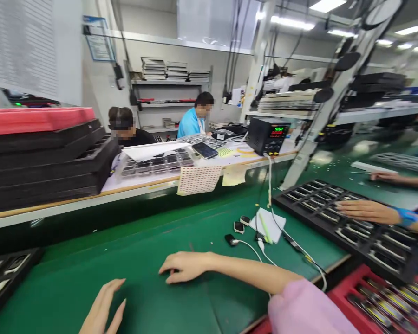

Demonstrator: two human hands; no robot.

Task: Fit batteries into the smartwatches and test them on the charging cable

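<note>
Left hand, right hand lie empty before white cable, black tray.

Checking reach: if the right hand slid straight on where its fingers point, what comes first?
The right hand would cross bare green mat, then probably meet the black tray at left; depth unclear.

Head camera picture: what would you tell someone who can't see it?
Two bare hands, the left hand and the right hand, are spread open and empty over a green table mat. A co-worker's hand touches a black compartment tray at right.
</note>
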